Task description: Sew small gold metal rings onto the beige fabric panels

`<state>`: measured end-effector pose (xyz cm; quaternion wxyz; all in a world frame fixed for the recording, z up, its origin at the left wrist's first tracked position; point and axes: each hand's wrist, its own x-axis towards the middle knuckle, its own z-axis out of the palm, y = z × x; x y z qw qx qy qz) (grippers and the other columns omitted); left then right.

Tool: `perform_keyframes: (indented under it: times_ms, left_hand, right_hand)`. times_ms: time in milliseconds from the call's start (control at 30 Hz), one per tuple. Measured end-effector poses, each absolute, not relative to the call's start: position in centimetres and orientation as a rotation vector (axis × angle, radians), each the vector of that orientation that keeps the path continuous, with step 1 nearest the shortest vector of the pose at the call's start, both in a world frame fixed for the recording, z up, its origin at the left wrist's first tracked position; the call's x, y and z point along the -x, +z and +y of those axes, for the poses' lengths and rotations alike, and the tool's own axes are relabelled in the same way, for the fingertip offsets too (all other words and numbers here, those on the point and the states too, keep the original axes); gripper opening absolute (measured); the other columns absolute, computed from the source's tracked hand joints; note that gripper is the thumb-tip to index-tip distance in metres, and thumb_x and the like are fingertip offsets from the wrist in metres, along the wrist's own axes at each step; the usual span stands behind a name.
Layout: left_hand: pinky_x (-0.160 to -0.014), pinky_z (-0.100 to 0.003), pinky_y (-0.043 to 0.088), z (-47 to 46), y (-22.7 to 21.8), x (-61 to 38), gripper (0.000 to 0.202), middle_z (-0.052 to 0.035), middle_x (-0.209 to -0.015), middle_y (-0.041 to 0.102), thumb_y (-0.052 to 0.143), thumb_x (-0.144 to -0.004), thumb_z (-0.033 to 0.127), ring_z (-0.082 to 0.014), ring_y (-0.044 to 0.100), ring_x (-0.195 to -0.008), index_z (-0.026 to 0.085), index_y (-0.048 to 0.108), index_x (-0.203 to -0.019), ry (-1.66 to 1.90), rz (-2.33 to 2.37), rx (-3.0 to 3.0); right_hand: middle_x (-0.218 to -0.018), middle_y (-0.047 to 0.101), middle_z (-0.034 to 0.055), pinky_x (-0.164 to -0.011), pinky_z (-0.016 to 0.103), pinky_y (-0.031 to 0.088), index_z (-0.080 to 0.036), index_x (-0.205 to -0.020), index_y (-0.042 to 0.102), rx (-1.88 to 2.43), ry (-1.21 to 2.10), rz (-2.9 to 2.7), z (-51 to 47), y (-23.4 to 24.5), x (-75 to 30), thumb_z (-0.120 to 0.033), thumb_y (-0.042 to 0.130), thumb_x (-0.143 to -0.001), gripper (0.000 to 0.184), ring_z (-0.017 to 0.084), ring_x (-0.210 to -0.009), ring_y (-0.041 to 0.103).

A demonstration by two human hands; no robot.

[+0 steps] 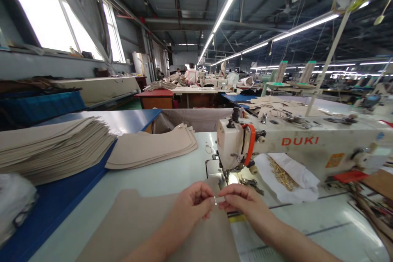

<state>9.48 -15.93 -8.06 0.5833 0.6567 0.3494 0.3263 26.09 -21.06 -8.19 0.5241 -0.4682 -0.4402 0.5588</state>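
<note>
My left hand (192,204) and my right hand (244,202) meet in front of the sewing machine (294,141), fingertips pinched together on a small metal ring with a narrow strip (215,200). Both hands hover over a beige fabric piece (129,221) lying flat on the pale table (172,174). The machine's needle area (229,174) is just beyond my fingers.
A tall stack of beige fabric pieces (52,147) lies at the left on a blue surface (61,200); a smaller stack (150,147) lies behind. A white cloth with gold metal parts (284,176) rests under the machine arm. Other people work far back (192,74).
</note>
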Motion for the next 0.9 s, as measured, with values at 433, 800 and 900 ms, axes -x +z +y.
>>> perform_keyframes:
  times_ms: [433,800,900]
  left_hand:
    - [-0.051,-0.022,0.041,-15.6,-7.9,-9.7,0.036,0.0015,-0.057,0.062,0.072,-0.059,0.038,-0.0104,0.054,-0.049,0.015,0.059,-0.083,0.691,0.838,-1.182]
    - [-0.056,-0.024,0.037,-15.6,-8.2,-9.6,0.017,0.0030,-0.054,0.054,0.065,-0.060,0.028,-0.0113,0.048,-0.053,0.016,0.054,-0.063,0.588,0.851,-1.345]
    - [-0.057,-0.024,0.035,-15.7,-8.6,-9.5,0.008,0.0041,-0.056,0.051,0.058,-0.059,0.022,-0.0121,0.045,-0.057,0.016,0.052,-0.060,0.658,0.884,-1.533]
  right_hand:
    - [-0.066,0.066,0.0013,-0.062,0.025,0.045,-0.016,-0.071,0.066,0.994,1.398,-0.857,-20.3,-10.0,-25.2,-0.042,0.084,-0.051,0.038,0.012,-0.059,0.059]
    - [-0.067,0.063,0.0003,-0.063,0.025,0.041,-0.016,-0.075,0.062,0.960,1.295,-1.163,-21.0,-9.8,-24.8,-0.040,0.072,-0.068,0.027,0.014,-0.064,0.057]
    - [-0.070,0.058,-0.0016,-0.060,0.023,0.039,-0.018,-0.084,0.058,1.050,1.136,-1.311,-21.3,-9.9,-24.5,-0.030,0.072,-0.067,0.026,0.013,-0.065,0.052]
